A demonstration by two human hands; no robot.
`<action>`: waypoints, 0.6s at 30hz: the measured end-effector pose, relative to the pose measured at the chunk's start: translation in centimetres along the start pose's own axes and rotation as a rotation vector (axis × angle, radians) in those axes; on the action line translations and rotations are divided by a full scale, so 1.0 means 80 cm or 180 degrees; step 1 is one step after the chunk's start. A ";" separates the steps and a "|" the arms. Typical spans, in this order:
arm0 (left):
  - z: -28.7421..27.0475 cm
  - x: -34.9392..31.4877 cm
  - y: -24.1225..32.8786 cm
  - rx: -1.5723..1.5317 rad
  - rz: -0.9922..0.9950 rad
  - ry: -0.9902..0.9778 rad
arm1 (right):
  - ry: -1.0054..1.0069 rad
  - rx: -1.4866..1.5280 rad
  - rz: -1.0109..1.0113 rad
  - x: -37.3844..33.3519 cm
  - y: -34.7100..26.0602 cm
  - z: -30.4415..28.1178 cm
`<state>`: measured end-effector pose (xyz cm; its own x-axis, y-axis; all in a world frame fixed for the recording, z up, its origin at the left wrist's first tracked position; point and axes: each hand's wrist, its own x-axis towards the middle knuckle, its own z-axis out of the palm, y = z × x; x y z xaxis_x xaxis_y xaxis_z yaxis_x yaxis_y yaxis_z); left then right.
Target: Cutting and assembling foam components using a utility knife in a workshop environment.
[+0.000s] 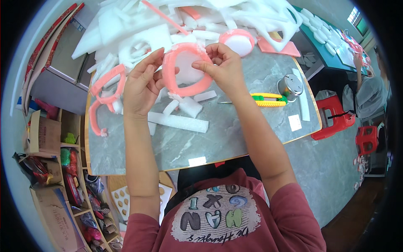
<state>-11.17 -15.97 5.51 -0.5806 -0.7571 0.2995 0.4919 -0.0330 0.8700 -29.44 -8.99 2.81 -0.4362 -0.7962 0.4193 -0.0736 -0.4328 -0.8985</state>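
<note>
A pink ring of soft, padded-looking material (194, 89) is held up over the table between both hands. My left hand (145, 82) grips its left side, with a fingertip showing inside the opening. On the upper right side, my right hand (226, 69) pinches the rim, thumb inside the ring. White foam shows through the opening. Just beyond my right hand lies another pink ring with a white middle (237, 44). Pink curved pieces (108, 90) rest left of my left hand. White foam strips (180, 122) lie below the held ring.
White foam sheets and offcuts (126, 25) heap over the table's far side. A yellow-and-green handled tool (268, 100) and a round metal tin (290, 86) stand on the marble-patterned table (218, 143). Red stools (333, 119) and another person (373, 96) are to the right; shelves (69, 168) left.
</note>
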 end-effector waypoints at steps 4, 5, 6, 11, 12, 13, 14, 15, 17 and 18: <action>-0.002 0.003 -0.011 0.0524 -0.0179 0.0273 | -0.0079 -0.0602 0.0342 -0.003 -0.006 0.004; 0.005 0.002 -0.015 0.1121 0.0042 0.0349 | -0.0084 -0.0597 0.0346 -0.003 -0.005 0.004; 0.007 0.002 -0.018 0.1117 0.0036 0.0351 | -0.0072 -0.0374 0.0394 -0.003 -0.004 0.004; 0.010 -0.001 -0.034 0.1662 0.0225 0.0169 | -0.0224 0.0214 0.0371 -0.009 -0.006 0.012; 0.012 -0.001 -0.038 0.1113 0.0165 0.0231 | -0.0274 0.0167 0.0329 -0.008 -0.006 0.010; 0.011 -0.002 -0.036 0.1123 0.0152 0.0240 | -0.0322 0.0121 0.0286 -0.008 -0.008 0.009; 0.011 -0.004 -0.031 0.0758 -0.0025 0.0175 | -0.0323 0.0134 0.0297 -0.008 -0.012 0.008; 0.012 -0.004 -0.029 0.0387 -0.0202 0.0104 | -0.0502 0.0021 0.0273 -0.008 -0.019 0.006; 0.005 -0.005 -0.027 0.0389 -0.0285 0.0155 | -0.0674 -0.0088 0.0252 -0.009 -0.021 0.004; 0.002 -0.005 -0.026 0.0386 -0.0359 0.0202 | -0.0756 -0.0184 0.0267 -0.009 -0.018 0.004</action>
<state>-12.02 -15.51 3.65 -0.5837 -0.7928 0.1755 0.3419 -0.0439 0.9387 -28.72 -7.95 3.85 -0.2207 -0.9082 0.3557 -0.1002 -0.3417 -0.9345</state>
